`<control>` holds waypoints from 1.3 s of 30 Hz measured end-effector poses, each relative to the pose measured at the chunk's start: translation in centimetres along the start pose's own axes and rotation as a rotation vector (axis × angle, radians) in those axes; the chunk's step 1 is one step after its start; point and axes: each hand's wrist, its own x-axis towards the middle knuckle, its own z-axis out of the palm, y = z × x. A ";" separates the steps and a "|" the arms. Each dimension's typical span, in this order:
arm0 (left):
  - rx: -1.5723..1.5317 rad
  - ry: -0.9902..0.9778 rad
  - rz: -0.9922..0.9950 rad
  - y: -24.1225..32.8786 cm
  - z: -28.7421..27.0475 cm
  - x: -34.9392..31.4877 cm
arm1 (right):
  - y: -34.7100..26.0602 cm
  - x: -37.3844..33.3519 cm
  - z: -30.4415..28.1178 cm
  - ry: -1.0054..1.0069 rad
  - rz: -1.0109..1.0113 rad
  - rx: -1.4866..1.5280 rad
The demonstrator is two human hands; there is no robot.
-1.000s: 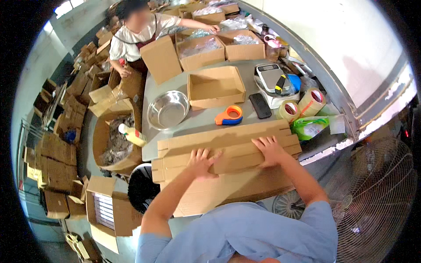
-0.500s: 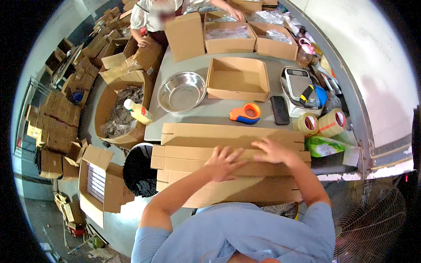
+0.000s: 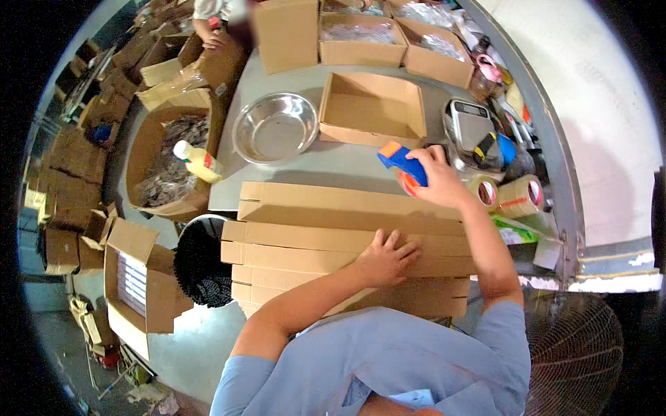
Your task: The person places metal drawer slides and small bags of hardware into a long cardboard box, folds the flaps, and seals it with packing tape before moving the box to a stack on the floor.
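Note:
A flat, folded cardboard box (image 3: pixel 298 238) lies across the near edge of the table in front of me, its flaps unfolded. My left hand (image 3: pixel 388 261) rests on its middle, fingers apart and pressing the board. Above the box's far right part, my right hand (image 3: pixel 438 177) grips a blue and orange tape dispenser (image 3: pixel 404 162), raised off the table. The fingers wrap round its blue body, and part of the orange side shows below them. A dark phone behind this hand is mostly hidden.
Beyond are a steel bowl (image 3: pixel 276 129) and an open carton (image 3: pixel 372 109). On the right stand a scale (image 3: pixel 472 119) and tape rolls (image 3: pixel 520 197). Left are a yellow bottle (image 3: pixel 198 162), a large box of scraps (image 3: pixel 139 161) and a black-lined bin (image 3: pixel 201 262). A co-worker's hand (image 3: pixel 211 36) is far left.
My right hand has left the cardboard, reached forward and picked up the tape dispenser from the table. My left hand has stayed on the cardboard, slightly shifted. The whole view has shifted a little.

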 end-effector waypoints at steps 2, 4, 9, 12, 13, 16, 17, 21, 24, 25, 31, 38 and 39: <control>0.014 0.026 0.011 0.3 -0.3 0.0 | 1.0 -2.1 -2.9 -0.125 -0.016 -0.090; 0.033 0.085 0.016 0.2 0.3 0.4 | 2.6 -3.5 -3.7 -0.233 0.032 -0.120; 0.069 0.102 0.038 0.2 0.3 0.4 | 2.1 -7.9 -2.7 -0.078 0.394 0.156; 0.070 0.054 0.039 0.9 -0.4 0.2 | 1.2 -10.5 -2.3 -0.147 0.413 0.153; 0.053 0.027 0.027 1.2 -0.7 0.1 | 0.9 -11.2 -2.3 -0.183 0.423 0.155; 0.063 -0.030 -0.003 1.1 -0.8 0.3 | -1.1 -13.7 -1.0 -0.048 0.435 0.177; 0.069 -0.029 0.012 1.2 -0.7 0.2 | -2.2 -15.0 -0.1 0.090 0.402 0.195; 0.084 0.047 -0.010 1.1 -0.2 -0.3 | -6.1 -22.0 2.6 0.217 0.361 0.196; 0.086 0.031 -0.016 1.0 0.1 -0.2 | -7.9 -27.6 4.3 0.211 0.385 0.196; 0.083 0.010 -0.004 1.3 0.1 0.0 | -7.5 -28.9 4.9 0.232 0.372 0.148; 0.059 -0.002 -0.042 3.3 -1.1 1.8 | -2.2 -26.8 7.8 0.181 0.688 0.508; 0.115 0.021 -0.188 6.5 1.3 8.1 | -6.4 -30.9 7.7 0.117 0.658 0.587; 0.024 -0.100 -0.183 6.8 -0.6 8.7 | -7.7 -31.3 7.4 0.179 0.677 0.556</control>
